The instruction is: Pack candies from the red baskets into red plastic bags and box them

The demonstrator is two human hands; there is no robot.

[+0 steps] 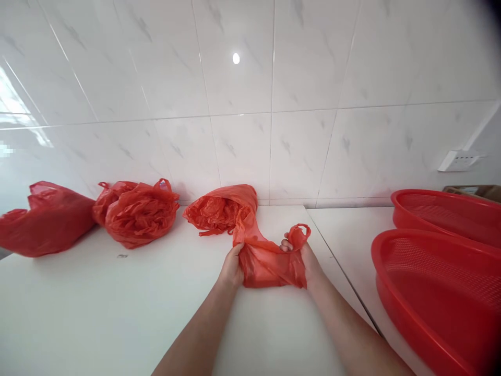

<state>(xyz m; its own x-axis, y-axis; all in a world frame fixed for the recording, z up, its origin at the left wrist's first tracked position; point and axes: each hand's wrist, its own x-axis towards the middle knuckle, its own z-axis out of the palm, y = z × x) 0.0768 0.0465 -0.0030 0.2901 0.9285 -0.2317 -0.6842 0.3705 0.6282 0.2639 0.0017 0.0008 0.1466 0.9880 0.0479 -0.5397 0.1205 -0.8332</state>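
A thin red plastic bag [270, 265] is stretched between my hands above the white table. My left hand [234, 265] grips its left edge, thumb on top. My right hand [299, 253] is closed on its right side, with a handle loop sticking up beside the fingers; part of this hand is covered by the plastic. Just behind lies a bundled red plastic bag [223, 206] against the wall, and the held bag's upper left part touches or overlaps it. Whether the two are joined I cannot tell.
Left along the wall sit a crumpled red bag bundle [139, 214] and a fuller red bag [50, 224]. Two red plastic baskets [391, 282] stand at the right. A seam [344, 274] divides the white tabletop [117, 313]. A socket [457, 161] is on the tiled wall.
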